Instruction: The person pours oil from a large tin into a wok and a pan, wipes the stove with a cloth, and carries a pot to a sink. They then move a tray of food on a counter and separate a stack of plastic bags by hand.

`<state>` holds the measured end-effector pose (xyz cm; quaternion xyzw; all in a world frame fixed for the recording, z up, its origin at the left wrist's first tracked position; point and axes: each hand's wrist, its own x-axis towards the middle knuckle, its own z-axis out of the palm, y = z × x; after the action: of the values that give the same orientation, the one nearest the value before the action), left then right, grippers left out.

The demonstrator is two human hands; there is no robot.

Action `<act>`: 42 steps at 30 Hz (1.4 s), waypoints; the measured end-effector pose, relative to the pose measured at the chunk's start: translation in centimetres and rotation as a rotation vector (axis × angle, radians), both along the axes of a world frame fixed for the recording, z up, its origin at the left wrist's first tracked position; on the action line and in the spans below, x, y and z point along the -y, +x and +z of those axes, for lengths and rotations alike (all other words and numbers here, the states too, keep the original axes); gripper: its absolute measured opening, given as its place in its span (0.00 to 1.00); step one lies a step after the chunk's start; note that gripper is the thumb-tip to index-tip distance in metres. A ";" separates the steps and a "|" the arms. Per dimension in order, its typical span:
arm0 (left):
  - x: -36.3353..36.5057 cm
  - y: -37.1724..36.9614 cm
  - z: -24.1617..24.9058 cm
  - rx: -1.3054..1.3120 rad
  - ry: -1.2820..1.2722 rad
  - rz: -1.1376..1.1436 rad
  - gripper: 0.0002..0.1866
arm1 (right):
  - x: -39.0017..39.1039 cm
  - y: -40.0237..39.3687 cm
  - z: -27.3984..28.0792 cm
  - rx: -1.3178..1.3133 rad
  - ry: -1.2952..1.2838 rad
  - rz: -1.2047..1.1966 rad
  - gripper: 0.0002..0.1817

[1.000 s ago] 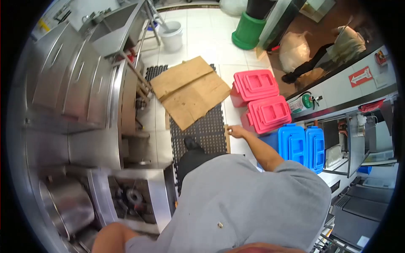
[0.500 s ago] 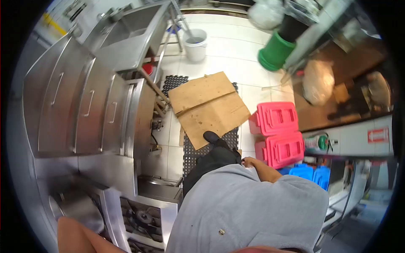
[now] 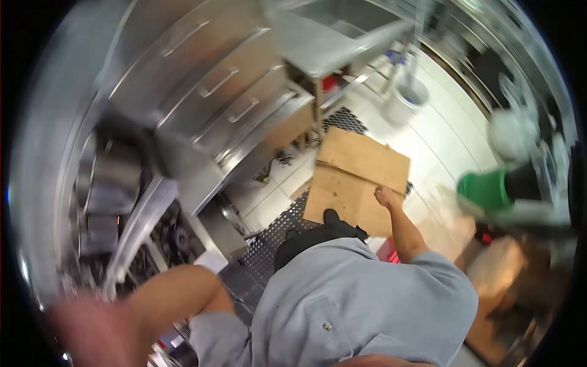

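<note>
My right hand [image 3: 385,197] hangs in front of me at the end of a stretched arm, its fingers curled in. Anything inside it is hidden. Below it in view lies a flattened brown cardboard sheet [image 3: 342,199] on the floor, with a dark shoe [image 3: 332,217] at its near edge. At the lower left my left hand [image 3: 92,330] is smeared by motion, so its fingers cannot be made out. Nearest to it is the stove [image 3: 137,235], which carries a large metal pot [image 3: 113,183] and a smaller pot [image 3: 99,233].
Steel drawers [image 3: 214,85] and a sink counter [image 3: 330,52] run along the left. A black perforated mat [image 3: 269,238] lies under the cardboard. Ahead stand a white bucket [image 3: 406,101] and a green bin [image 3: 483,189]. Part of a pinkish-red container [image 3: 386,251] shows beside my waist.
My view has turned left, towards the stove. My right hand has moved from my waist out over the cardboard. My left arm has come further into view, with its hand blurred.
</note>
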<state>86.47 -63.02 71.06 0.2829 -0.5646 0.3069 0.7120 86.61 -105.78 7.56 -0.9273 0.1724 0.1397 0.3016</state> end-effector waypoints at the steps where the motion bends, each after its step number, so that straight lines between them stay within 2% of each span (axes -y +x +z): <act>1: 0.9 2.5 -3.8 -0.078 0.170 0.278 0.10 | -0.7 1.1 0.8 -0.141 0.112 -0.006 0.16; 3: 3.3 5.6 -9.2 -0.085 0.700 0.844 0.11 | -1.9 2.0 -2.0 -0.083 0.178 0.076 0.15; 4: 4.7 6.5 -10.2 -0.040 0.874 0.916 0.12 | -3.0 2.7 -2.5 -0.187 0.284 0.102 0.14; 5: 7.6 5.4 -9.3 -0.030 0.770 0.794 0.15 | -3.0 2.3 -10.7 -0.013 0.152 0.269 0.14; 6: 9.8 4.7 -9.7 -0.068 0.659 0.779 0.11 | -3.9 2.0 -11.0 -0.106 0.161 0.389 0.14; 7: 11.4 3.8 -9.6 -0.189 0.512 0.635 0.09 | -5.4 2.2 -9.8 -0.211 0.168 0.504 0.14; 9: 11.3 2.3 -8.0 -0.120 0.698 0.603 0.08 | -7.5 2.3 -7.1 -0.335 0.175 0.691 0.14; 10: 11.5 1.8 -8.2 -0.143 0.683 0.612 0.08 | -8.5 2.7 -5.0 -0.366 0.171 0.761 0.14; 12: 12.1 1.4 -8.5 -0.312 0.486 0.348 0.09 | -10.1 4.5 -1.6 -0.395 0.156 0.832 0.14; 13: 12.0 1.4 -5.8 -0.414 0.410 0.451 0.10 | -10.7 5.6 -1.9 -0.392 0.138 0.848 0.14; 14: 11.8 1.3 -5.8 -0.428 0.405 0.434 0.10 | -11.1 6.8 -2.4 -0.389 0.119 0.857 0.14; 15: 11.6 1.3 -5.9 -0.415 0.458 0.432 0.10 | -11.6 7.4 -0.6 -0.321 0.137 0.873 0.14; 16: 11.3 1.4 -5.9 -0.385 0.510 0.436 0.09 | -12.5 9.0 3.5 -0.235 0.149 0.893 0.14; 17: 10.6 1.6 -5.8 -0.176 0.574 0.561 0.10 | -11.9 10.8 2.8 -0.196 0.157 0.897 0.14; 18: 11.3 1.7 -6.7 -0.184 0.577 0.569 0.10 | -12.6 11.9 3.1 -0.167 0.174 0.912 0.13; 20: 13.2 1.9 -9.2 0.073 0.437 0.783 0.08 | -13.8 15.7 3.1 -0.246 0.233 0.863 0.13; 21: 13.2 2.0 -9.4 0.067 0.405 0.811 0.08 | -14.8 17.5 3.6 0.000 0.096 1.019 0.13; 22: 12.4 1.2 -8.9 -0.068 0.430 0.816 0.08 | -16.9 18.5 6.7 0.059 0.038 0.868 0.13; 23: 11.8 0.5 -8.4 -0.196 0.448 0.828 0.08 | -17.7 21.0 5.9 0.174 0.197 0.904 0.13; 24: 11.1 -0.3 -8.2 -0.317 0.475 0.860 0.08 | -19.5 22.5 8.0 0.295 0.220 0.844 0.10; 25: 10.5 -1.3 -8.0 -0.433 0.513 0.911 0.08 | -21.5 22.9 14.4 0.334 0.251 0.849 0.10; 26: 10.2 -2.0 -8.1 -0.531 0.556 0.973 0.09 | -22.5 25.0 14.7 0.489 0.288 0.847 0.10; 27: 9.7 -2.5 -8.3 -0.622 0.605 1.043 0.09 | -24.0 26.3 16.7 0.469 0.232 0.789 0.10; 28: 8.9 -3.0 -8.5 -0.678 0.670 1.112 0.09 | -25.3 27.6 18.1 0.618 0.163 0.762 0.12; 29: 8.2 -3.3 -8.6 -0.691 0.761 1.147 0.09 | -26.5 28.3 19.1 0.766 0.096 0.734 0.14; 31: 5.6 -2.7 -9.9 -0.518 1.029 1.107 0.10 | -28.3 29.6 21.6 0.853 0.000 0.734 0.17; 33: 3.0 -2.8 -13.7 -0.496 1.322 1.192 0.11 | -29.5 30.5 22.2 0.941 -0.096 0.729 0.21; 35: 1.8 -4.0 -18.1 -0.802 1.446 1.251 0.08 | -30.4 31.5 21.2 0.851 -0.215 0.816 0.25; 38: -0.8 -6.6 -26.9 -1.362 1.242 1.068 0.11 | -30.9 31.1 21.5 0.767 -0.193 0.780 0.26; 39: -1.8 -7.8 -30.5 -1.478 1.159 1.109 0.11 | -30.9 31.6 21.5 0.769 -0.195 0.777 0.26; 41: -4.1 -12.3 -39.7 -1.871 0.989 1.075 0.10 | -31.2 31.9 21.0 0.796 -0.295 0.801 0.26; 42: -5.5 -16.1 -45.9 -1.877 0.945 1.101 0.08 | -31.7 31.7 21.2 0.809 -0.282 0.815 0.26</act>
<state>70.40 -57.54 25.20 0.8369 0.3188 0.0055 0.4449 118.35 -74.11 28.71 -0.9294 -0.3097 -0.1444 0.1393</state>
